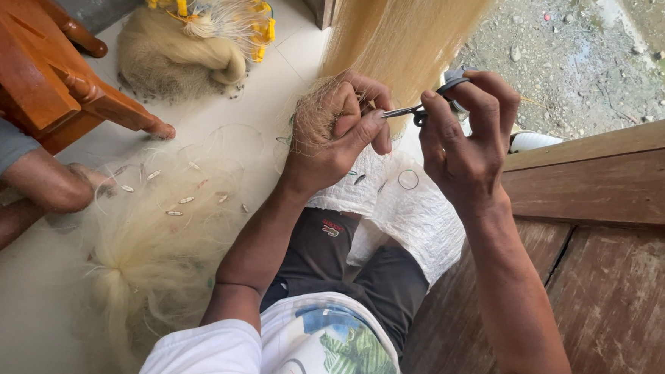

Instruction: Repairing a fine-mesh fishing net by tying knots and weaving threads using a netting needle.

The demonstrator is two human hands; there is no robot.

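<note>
Two bare hands work over the lap: the left hand (pixel 341 127) is clenched around a bunch of pale yellow fishing net (pixel 315 116), the right hand (pixel 468 133) grips small black-handled scissors (pixel 420 108), blades touching that bunch; beyond hangs more pale netting (pixel 401 31)

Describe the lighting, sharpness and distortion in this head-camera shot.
Head view: soft, even daylight, no glare; both hands, left hand bunching net and right hand on scissors, are sharp; wide-angle lens bends the wooden wall at the edges.
</note>
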